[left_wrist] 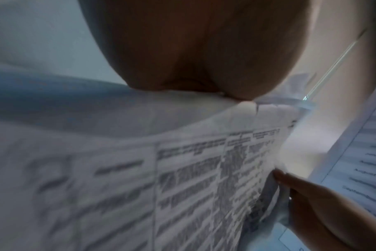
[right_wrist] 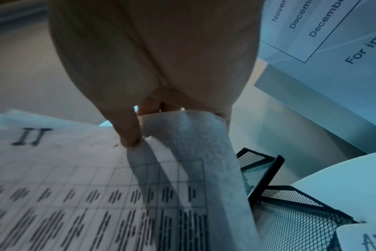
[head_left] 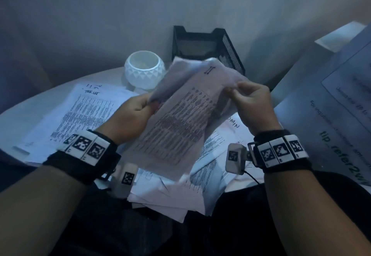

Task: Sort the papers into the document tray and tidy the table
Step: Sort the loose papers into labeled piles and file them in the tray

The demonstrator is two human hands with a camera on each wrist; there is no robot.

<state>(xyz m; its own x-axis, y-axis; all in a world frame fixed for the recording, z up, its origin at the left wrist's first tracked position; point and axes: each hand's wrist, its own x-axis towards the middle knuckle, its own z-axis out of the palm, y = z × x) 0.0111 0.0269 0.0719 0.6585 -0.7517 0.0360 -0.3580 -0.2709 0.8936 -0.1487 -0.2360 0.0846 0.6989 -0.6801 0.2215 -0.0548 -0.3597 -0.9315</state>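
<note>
Both hands hold a sheaf of printed papers [head_left: 180, 119] in the air above the table. The top sheet carries a table of text and a handwritten "II" [right_wrist: 31, 136]. My left hand [head_left: 138, 109] grips the sheaf's left edge, thumb on top. My right hand [head_left: 244, 95] pinches the right corner, where the paper [right_wrist: 195, 152] curls under the fingers [right_wrist: 129, 132]. The black mesh document tray [head_left: 208, 47] stands at the back of the table, just beyond the sheaf. In the left wrist view the sheaf [left_wrist: 193, 178] fills the frame, with the right hand's fingers [left_wrist: 294, 185] on its far edge.
A white faceted bowl [head_left: 143, 69] sits left of the tray. Loose printed sheets [head_left: 84, 113] cover the round white table [head_left: 26, 107], some [head_left: 180, 193] hanging over its near edge. A large printed notice [head_left: 341, 105] leans at the right. A wall rises behind.
</note>
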